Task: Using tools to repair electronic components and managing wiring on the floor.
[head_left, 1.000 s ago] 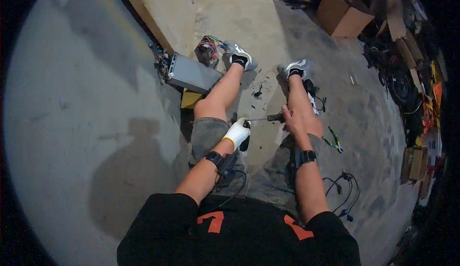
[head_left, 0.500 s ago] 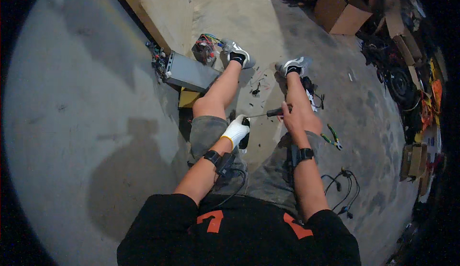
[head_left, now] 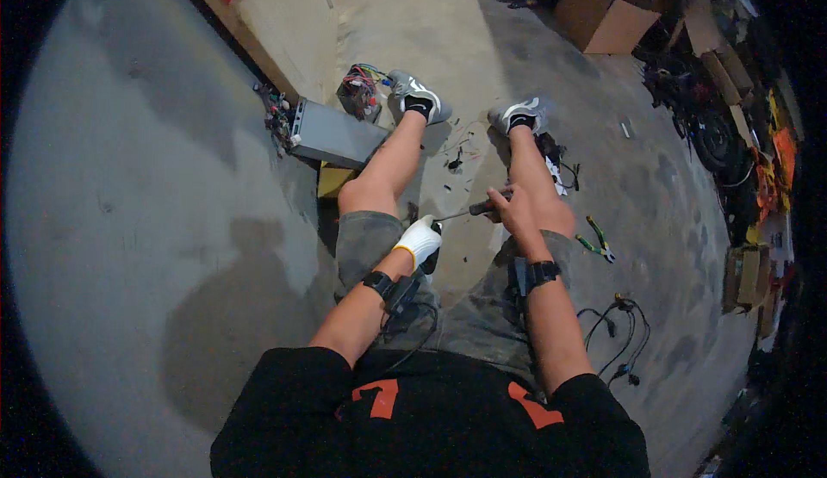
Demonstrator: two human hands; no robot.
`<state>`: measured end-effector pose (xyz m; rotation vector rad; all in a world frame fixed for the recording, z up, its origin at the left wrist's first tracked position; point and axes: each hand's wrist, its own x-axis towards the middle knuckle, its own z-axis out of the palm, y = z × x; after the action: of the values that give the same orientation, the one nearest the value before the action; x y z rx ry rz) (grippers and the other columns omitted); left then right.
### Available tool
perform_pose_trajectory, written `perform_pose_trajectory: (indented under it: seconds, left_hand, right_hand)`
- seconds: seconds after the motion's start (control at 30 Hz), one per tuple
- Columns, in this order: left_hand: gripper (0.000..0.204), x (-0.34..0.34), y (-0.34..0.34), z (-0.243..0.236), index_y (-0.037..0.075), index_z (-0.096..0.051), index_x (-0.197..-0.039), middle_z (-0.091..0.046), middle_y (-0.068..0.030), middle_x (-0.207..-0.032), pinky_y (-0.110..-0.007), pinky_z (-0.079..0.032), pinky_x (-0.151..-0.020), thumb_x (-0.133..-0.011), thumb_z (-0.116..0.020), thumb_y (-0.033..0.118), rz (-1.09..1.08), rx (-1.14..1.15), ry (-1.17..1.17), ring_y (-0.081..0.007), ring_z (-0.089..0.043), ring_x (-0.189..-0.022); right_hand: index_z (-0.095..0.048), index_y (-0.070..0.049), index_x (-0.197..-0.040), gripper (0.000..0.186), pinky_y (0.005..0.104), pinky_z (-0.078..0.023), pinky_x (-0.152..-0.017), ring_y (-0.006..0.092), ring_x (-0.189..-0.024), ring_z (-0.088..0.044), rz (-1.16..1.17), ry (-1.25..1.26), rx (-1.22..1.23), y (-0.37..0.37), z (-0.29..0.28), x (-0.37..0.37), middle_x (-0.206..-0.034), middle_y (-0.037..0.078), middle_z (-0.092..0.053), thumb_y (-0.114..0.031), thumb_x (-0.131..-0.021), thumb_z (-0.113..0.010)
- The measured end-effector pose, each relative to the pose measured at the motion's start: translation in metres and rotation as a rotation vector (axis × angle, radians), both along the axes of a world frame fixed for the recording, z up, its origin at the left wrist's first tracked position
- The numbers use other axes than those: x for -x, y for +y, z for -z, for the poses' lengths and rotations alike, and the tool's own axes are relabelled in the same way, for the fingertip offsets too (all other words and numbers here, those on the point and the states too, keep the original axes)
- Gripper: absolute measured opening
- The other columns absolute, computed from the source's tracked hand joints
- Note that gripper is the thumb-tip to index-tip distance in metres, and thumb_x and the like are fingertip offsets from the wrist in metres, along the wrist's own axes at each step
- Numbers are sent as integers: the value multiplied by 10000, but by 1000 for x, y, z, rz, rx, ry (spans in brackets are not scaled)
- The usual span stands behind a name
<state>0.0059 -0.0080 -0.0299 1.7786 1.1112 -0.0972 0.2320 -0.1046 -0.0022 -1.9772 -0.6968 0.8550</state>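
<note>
My left hand (head_left: 419, 241), in a white knitted glove, is closed round a black object (head_left: 433, 252) between my knees. Its kind cannot be made out, as the glove covers much of it. My bare right hand (head_left: 514, 209) grips the dark handle of a screwdriver (head_left: 481, 207). The thin metal shaft points left, and its tip meets the black object at the gloved fingers. Small dark bits and thin wires (head_left: 457, 161) lie on the floor between my feet.
Green-handled pliers (head_left: 596, 240) and black cables (head_left: 622, 332) lie to my right. At the left stand a grey metal case (head_left: 334, 132) and a box with coloured wires (head_left: 362, 90). An open cardboard box (head_left: 607, 9) and a heap of parts (head_left: 715, 142) line the far right.
The screwdriver has tilted, its handle now slightly higher relative to the tip, and my right hand has shifted a little left. The black object has turned within my left hand.
</note>
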Motion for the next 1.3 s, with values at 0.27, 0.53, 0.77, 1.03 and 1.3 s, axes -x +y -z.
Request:
perform_pose_trajectory:
  seconds: [0.27,0.53,0.77,1.03,1.3]
  left_hand:
    - [495,-5,-2,-4,-15,-527,-1239,-660,-227,-1018,-390,-501,-804,-757,-573,89,-255,-9,-111,-335,-648,-946]
    - [243,6,3,-3,19,-575,-1076,-644,-258,-952,-459,-489,-802,-872,-500,127,-141,26,18,-414,-633,-940]
    - [476,15,10,7,-21,-555,-1212,-658,-218,-934,-376,-503,-719,-741,-557,41,4,-3,63,-318,-652,-849]
    - [488,9,3,-14,-29,-542,-1213,-652,-207,-931,-385,-503,-703,-730,-546,41,-220,40,-110,-313,-649,-847]
    - [437,7,4,1,-4,-565,-1163,-646,-204,-887,-388,-503,-695,-731,-572,63,-197,91,-111,-303,-645,-814]
  right_hand:
    - [-524,76,-1167,484,298,-530,-743,211,-895,-660,-84,-118,-176,-9,-4,6,-1003,175,-657,-276,-891,-711]
    - [-575,56,-1089,365,311,-532,-548,198,-625,-657,-118,407,-175,-9,-9,2,-847,114,-669,-244,-913,-684]
    - [-619,44,-870,473,317,-461,-442,184,-486,-594,-182,17,184,4,-31,7,-689,105,-633,-426,-929,-608]
    - [-608,57,-1018,480,343,-533,-574,207,-696,-666,-59,69,78,2,-19,6,-825,136,-659,-410,-914,-640]
    - [-529,35,-1208,423,308,-552,-730,191,-914,-644,-182,442,-364,-5,-11,3,-1068,118,-668,-83,-855,-731]
